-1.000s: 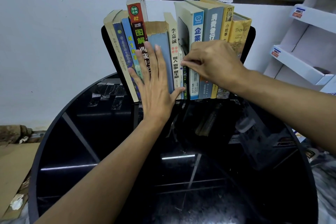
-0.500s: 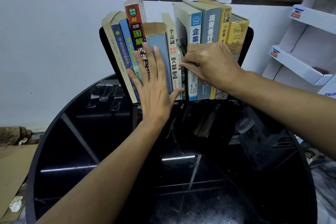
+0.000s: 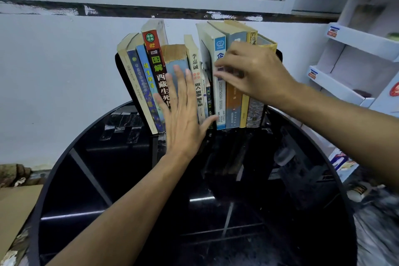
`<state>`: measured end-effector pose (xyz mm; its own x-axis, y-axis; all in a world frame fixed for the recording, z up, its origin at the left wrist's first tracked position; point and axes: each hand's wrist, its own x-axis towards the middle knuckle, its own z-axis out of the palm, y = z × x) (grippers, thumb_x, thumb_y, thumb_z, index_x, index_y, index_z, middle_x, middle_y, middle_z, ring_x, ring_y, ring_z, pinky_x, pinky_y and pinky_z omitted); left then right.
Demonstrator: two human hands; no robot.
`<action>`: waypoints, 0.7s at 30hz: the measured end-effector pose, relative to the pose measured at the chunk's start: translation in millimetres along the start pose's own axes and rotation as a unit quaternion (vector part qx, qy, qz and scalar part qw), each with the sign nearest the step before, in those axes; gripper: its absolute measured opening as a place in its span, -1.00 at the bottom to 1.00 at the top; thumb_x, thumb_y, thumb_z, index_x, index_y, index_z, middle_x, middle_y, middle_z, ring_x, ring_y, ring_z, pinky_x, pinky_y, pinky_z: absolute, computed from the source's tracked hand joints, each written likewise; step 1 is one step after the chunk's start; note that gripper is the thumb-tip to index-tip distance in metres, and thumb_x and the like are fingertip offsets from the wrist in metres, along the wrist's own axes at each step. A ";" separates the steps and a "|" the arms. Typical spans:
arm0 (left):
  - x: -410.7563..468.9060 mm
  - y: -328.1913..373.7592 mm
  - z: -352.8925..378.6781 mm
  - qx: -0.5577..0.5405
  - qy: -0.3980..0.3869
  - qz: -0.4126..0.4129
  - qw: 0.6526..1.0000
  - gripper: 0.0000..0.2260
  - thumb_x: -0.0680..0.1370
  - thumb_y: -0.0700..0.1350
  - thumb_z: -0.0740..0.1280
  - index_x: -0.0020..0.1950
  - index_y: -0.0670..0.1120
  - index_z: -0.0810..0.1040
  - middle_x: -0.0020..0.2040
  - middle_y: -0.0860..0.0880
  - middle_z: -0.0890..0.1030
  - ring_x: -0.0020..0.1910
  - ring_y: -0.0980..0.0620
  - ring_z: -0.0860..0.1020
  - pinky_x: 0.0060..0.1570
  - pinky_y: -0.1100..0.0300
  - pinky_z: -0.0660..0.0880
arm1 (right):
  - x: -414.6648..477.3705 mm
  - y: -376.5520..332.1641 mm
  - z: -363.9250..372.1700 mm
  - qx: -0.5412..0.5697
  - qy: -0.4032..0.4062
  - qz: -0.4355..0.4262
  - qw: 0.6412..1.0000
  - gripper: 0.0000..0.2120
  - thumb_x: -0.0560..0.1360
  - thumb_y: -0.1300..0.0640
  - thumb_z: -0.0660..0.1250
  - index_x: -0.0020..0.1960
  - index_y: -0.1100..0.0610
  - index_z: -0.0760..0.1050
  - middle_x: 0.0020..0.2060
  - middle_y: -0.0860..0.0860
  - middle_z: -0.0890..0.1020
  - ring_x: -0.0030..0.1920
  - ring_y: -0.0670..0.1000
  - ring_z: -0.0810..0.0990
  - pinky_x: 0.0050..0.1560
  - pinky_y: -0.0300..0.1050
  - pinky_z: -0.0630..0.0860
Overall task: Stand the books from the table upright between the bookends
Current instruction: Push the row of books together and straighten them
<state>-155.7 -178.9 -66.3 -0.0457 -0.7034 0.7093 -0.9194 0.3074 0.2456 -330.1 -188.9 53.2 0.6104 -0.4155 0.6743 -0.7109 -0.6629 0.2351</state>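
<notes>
At far edge of round black tabletop (image 3: 103, 179) — row of books (image 3: 195, 65), spines forward, packed between left bookend (image 3: 118, 65) and right bookend (image 3: 279, 55). Only slivers of either bookend visible, rest hidden behind the books. Leftmost few books leaning left, the others near upright.

Pressed flat on the spines of the pale blue book (image 3: 172, 67) and red-spined book (image 3: 155, 60): left hand (image 3: 183, 112), fingers straight and a little spread, thumb out toward the thin books (image 3: 207, 97) at mid-row. Lower part of the pale blue spine covered by that hand.

At the upper spine of the white-and-blue book (image 3: 220, 103): right hand (image 3: 257, 73), fingers bent toward it, fingertips smeared by motion blur — cannot tell whether pinching the spine or just touching it. Titles on the orange-and-blue book (image 3: 234, 106) and the yellow book (image 3: 244, 110) mostly blocked by that hand and wrist.

Bottoms of the books lost in dark reflections on the glass.

Off right edge of tabletop: white shelf unit (image 3: 354, 54), cut off by the frame. Off left edge, low: cardboard (image 3: 13, 207), partly out of view. Floor clutter at lower right too blurred to name.
</notes>
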 end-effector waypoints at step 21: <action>14.8 8.5 16.2 0.011 0.005 -0.004 1.000 0.11 0.43 0.38 0.33 0.61 -0.09 -0.33 0.59 -0.07 -0.38 0.60 -0.11 -0.32 0.48 -0.23 -0.35 | 24.0 43.1 -9.6 0.031 -0.005 0.013 0.999 -0.53 0.50 -0.06 0.48 0.36 0.07 0.57 0.28 -0.03 0.63 0.31 -0.01 0.57 0.32 0.10 0.47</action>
<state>-170.5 -197.1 -64.4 -0.0356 -0.6997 0.7135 -0.9277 0.2886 0.2368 -349.5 -221.4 86.2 0.5954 -0.4397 0.6724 -0.7044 -0.6882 0.1737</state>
